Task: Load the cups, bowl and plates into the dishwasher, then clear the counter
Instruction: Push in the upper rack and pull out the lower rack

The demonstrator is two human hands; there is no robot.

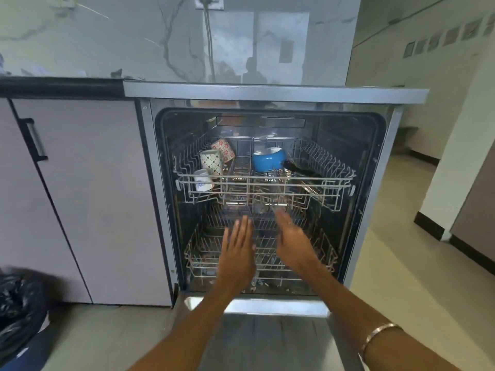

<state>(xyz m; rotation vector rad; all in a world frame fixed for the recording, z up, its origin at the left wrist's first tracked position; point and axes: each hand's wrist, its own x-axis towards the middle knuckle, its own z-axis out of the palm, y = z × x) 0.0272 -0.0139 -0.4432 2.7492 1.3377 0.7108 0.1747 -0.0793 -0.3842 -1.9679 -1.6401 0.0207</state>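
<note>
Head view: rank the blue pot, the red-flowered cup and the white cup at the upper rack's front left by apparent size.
1. blue pot
2. red-flowered cup and white cup: look alike; the white one sits nearer and partly behind rack wires, so no ranking.

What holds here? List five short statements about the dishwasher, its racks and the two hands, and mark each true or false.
1. The dishwasher door is open and folded down. True.
2. The left hand grips a plate. False: its fingers are straight and it holds nothing.
3. Three cups sit at the left of the upper rack. True: a red-flowered cup, a patterned cup and a white cup.
4. The blue bowl sits in the lower rack. False: it is in the upper rack.
5. The right hand holds a cup. False: it is open and empty.
</note>
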